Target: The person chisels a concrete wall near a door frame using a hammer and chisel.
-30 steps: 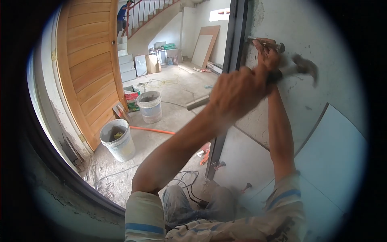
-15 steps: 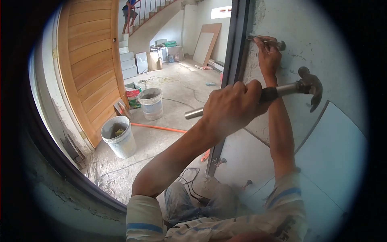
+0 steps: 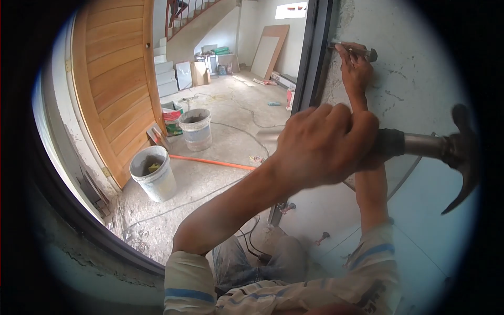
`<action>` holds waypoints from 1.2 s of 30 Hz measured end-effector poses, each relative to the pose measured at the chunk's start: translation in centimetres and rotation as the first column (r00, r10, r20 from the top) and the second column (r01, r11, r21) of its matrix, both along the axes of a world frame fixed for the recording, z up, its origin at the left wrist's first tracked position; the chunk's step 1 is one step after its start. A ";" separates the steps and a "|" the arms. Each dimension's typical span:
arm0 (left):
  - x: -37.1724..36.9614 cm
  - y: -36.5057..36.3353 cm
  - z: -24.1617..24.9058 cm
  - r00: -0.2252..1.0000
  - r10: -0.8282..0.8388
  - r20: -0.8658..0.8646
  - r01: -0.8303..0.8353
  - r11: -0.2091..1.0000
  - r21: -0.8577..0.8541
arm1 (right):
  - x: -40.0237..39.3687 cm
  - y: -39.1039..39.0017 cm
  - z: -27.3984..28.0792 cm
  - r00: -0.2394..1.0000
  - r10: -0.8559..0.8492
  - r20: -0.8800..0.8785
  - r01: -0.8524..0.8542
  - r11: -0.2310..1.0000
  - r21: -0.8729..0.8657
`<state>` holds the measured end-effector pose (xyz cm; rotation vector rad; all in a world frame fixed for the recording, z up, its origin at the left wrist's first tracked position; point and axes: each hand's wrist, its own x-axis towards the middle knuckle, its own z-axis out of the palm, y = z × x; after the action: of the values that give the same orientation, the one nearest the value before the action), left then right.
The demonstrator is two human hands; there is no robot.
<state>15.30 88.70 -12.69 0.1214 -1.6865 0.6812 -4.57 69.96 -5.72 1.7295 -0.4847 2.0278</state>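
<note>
Chisel (image 3: 371, 53): in the right hand, high in the view near one o'clock, beside the dark door frame (image 3: 312, 58).
Chisel's long axis: close to level, one end toward nine o'clock, the flared butt toward three and slightly lower; the far tip is small and partly hidden, but it seems to meet the wall (image 3: 415, 37) beside the frame.
Right hand (image 3: 358, 74): fingers closed narrowly around the chisel.
Left hand (image 3: 326, 144): fist wrapped around the grip of the hammer (image 3: 426, 146).
Nearer hand: the right, touching the chisel; the left is lower, and from it the chisel lies toward one o'clock.
Hammer: handle roughly level across the view, head out at three o'clock from the left fist, claw curving down toward seven.
Hammer head from chisel butt: between four and five o'clock, well apart.
Floor: two buckets (image 3: 157, 181) (image 3: 197, 135) toward nine o'clock.
</note>
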 end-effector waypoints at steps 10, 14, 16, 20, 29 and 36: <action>-0.9 -3.3 -0.4 0.990 0.123 0.075 -0.142 0.906 0.398 | 0.0 -0.5 -0.1 0.995 -0.068 -0.072 0.068 0.998 -0.001; -1.0 -5.7 0.1 0.999 -0.002 -0.054 0.016 0.962 0.274 | -0.9 -1.1 0.1 0.929 -0.341 -0.144 0.317 0.934 -0.168; -0.9 -5.2 1.1 0.963 0.212 0.166 -0.269 0.731 0.628 | -0.6 -0.3 0.2 0.835 -0.518 -0.185 0.444 0.833 -0.331; 0.2 -3.2 -2.8 0.983 0.135 0.121 -0.176 0.871 0.458 | 0.2 1.8 -0.1 0.995 -0.097 0.013 0.095 0.990 0.102; 1.8 -0.9 -2.4 0.981 0.169 0.096 -0.193 0.898 0.396 | 0.9 1.7 1.1 0.964 -0.265 -0.006 0.265 0.964 0.000; 1.3 1.3 0.8 0.999 -0.038 -0.030 0.041 0.992 0.119 | 0.9 1.9 1.4 0.998 -0.066 0.015 0.065 0.998 0.017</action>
<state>16.65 89.97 -11.92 0.1811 -1.6989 0.5466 -3.64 71.84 -4.30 1.6867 -0.5575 1.9980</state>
